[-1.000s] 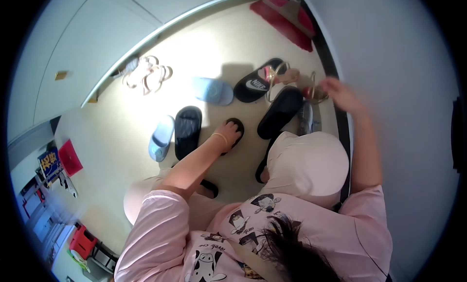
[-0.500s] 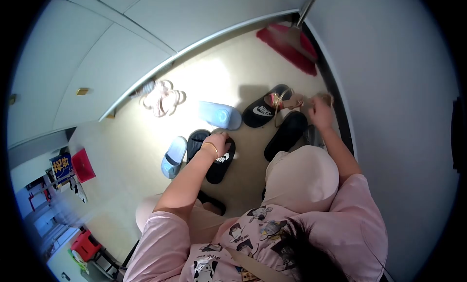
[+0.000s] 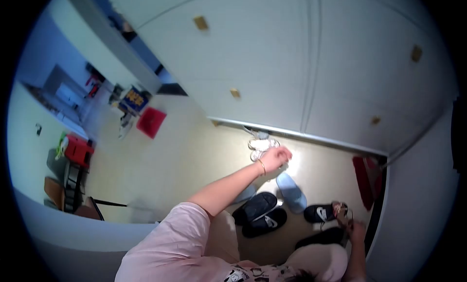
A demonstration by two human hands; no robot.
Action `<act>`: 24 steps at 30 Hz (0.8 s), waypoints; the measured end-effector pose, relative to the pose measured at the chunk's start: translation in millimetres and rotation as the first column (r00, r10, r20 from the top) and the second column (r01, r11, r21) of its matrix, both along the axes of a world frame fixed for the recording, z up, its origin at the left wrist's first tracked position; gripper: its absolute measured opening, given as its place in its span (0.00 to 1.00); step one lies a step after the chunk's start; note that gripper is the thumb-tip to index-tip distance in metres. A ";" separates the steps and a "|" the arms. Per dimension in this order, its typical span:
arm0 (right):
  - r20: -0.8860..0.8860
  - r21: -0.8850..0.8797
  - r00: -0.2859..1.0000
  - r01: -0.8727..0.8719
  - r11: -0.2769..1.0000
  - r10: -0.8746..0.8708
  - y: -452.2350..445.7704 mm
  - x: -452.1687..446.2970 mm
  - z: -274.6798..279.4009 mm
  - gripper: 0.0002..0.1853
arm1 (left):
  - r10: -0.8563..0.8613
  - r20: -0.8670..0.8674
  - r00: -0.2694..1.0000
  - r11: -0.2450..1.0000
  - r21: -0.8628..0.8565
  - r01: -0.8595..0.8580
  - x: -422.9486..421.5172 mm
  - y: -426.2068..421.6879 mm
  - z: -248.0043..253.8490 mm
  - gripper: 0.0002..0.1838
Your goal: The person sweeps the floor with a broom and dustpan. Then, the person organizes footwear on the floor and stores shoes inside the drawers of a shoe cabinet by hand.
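My left hand reaches out over the floor with fingers loosely bent and apart, nothing visible in them. It partly covers a pair of pale strappy sandals by the cabinet. Below it lie a light blue slide and two black slides, side by side; a second blue slide is partly behind my forearm. At the lower right my right hand is closed on a sandal with thin gold straps, beside a black Nike slide. Another black slide lies near my knee.
A white cabinet with gold knobs runs behind the shoes. A red broom leans in the right corner by the wall. Farther left are a red dustpan, a blue box and a red stool.
The view has swung up and left. My left hand has left the black slide and moved toward the pale sandals. My right hand remains at the gold-strapped sandal.
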State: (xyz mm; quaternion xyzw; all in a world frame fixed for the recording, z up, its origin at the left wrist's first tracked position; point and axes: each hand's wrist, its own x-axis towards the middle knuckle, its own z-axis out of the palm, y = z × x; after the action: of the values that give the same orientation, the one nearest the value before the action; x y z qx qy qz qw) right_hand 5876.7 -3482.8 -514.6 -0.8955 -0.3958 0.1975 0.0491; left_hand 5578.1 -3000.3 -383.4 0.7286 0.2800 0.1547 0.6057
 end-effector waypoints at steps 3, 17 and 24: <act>-0.064 0.055 0.997 0.050 0.997 -0.047 24.5 -14.1 64.8 0.13 | 0.515 0.314 0.798 0.855 -0.125 -0.503 -8.7 88.8 92.5 0.05; -0.104 0.417 0.989 0.139 0.898 -0.104 99.4 -63.7 238.7 0.12 | 0.827 0.427 0.366 0.562 -0.628 -0.538 -33.9 231.3 339.9 0.09; -0.221 0.452 0.975 0.123 0.884 -0.022 140.2 -81.8 306.1 0.10 | 0.847 0.395 0.356 0.510 -0.414 -0.754 -53.2 193.7 342.2 0.06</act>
State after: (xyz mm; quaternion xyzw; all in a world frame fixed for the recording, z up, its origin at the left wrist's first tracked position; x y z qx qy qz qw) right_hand 5794.9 -3342.6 -208.5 -0.8463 -0.3901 0.1886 0.3099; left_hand 5524.9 -2806.5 -41.2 0.3667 0.4229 0.6107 0.5601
